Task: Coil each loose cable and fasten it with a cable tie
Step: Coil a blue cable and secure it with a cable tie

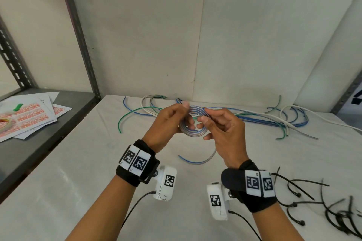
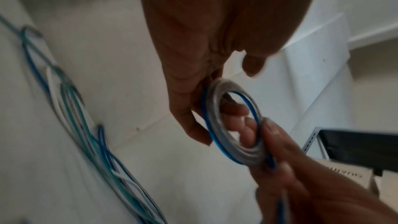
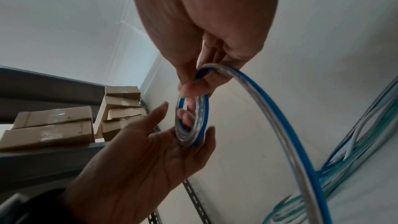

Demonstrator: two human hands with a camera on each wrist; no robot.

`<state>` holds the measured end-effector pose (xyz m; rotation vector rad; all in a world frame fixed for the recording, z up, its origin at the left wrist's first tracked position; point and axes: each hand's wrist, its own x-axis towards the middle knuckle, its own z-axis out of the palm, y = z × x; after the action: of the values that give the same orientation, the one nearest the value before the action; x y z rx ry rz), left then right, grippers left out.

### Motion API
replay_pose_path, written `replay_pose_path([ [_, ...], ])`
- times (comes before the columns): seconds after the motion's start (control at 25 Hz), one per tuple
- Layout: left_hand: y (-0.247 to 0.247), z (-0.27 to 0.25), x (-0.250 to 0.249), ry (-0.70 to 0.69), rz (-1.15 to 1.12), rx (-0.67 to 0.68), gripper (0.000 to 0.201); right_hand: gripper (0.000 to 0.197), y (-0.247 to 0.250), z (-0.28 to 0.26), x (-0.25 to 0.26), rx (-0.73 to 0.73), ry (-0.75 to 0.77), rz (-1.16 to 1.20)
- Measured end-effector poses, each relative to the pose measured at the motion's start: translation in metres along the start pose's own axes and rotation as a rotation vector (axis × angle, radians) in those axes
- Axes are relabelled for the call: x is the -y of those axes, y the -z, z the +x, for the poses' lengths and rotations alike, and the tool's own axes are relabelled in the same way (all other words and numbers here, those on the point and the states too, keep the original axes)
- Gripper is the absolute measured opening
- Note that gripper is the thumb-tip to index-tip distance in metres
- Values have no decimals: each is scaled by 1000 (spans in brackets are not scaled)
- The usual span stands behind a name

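A clear cable with a blue stripe is wound into a small coil [image 1: 195,110] held above the white table [image 1: 88,162] at the centre. My left hand [image 1: 176,117] grips the coil's left side, thumb on top and fingers behind and through the ring [image 3: 202,113]. My right hand [image 1: 207,118] pinches the coil's right side between thumb and forefinger. In the left wrist view the coil [image 2: 212,108] is blurred. The cable's loose tail [image 1: 199,160] arcs from under my right hand down onto the table; it shows as a long curve [image 3: 280,117] in the right wrist view.
Several loose blue, green and white cables [image 1: 260,118] lie along the table's back edge. Black cable ties [image 1: 331,209] are scattered at the right front. A grey metal shelf [image 1: 39,152] with printed sheets [image 1: 29,119] stands left. Cardboard boxes [image 3: 53,125] sit on shelving.
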<state>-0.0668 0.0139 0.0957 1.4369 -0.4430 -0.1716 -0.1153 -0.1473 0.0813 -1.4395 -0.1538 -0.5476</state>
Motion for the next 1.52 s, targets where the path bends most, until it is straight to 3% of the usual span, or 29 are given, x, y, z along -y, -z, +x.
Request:
replay_pose_path([
  [0.12, 14, -7, -3, -49, 104, 87, 23, 14, 14, 4, 4, 127, -22, -52],
  [0.24, 15, -7, -6, -60, 126, 91, 19, 13, 22, 6, 7, 184, -21, -84],
  [0.44, 5, -4, -7, -143, 161, -19, 18, 13, 13, 2, 3, 46, 32, -108],
  [0.76, 0, -4, -4, -133, 84, -65, 17, 9, 0, -7, -4, -107, -19, 4],
  [0.92, 0, -3, -1, -111, 21, -137, 20, 23, -6, -15, -13, -104, 13, -13],
  [1.04, -3, -3, -1, -104, -10, -146, 21, 13, -8, -15, -17, -214, 28, 15],
  [1.24, -2, -4, -2, -59, 2, -98, 23, 8, -6, -14, -15, -226, 11, 65],
  [1.36, 6, -6, -5, 15, 54, -7, 23, 7, 5, -5, -9, -117, 18, -1],
  [1.52, 16, -7, -5, 9, 249, 132, 21, 7, 20, 2, -5, 159, 12, -205],
])
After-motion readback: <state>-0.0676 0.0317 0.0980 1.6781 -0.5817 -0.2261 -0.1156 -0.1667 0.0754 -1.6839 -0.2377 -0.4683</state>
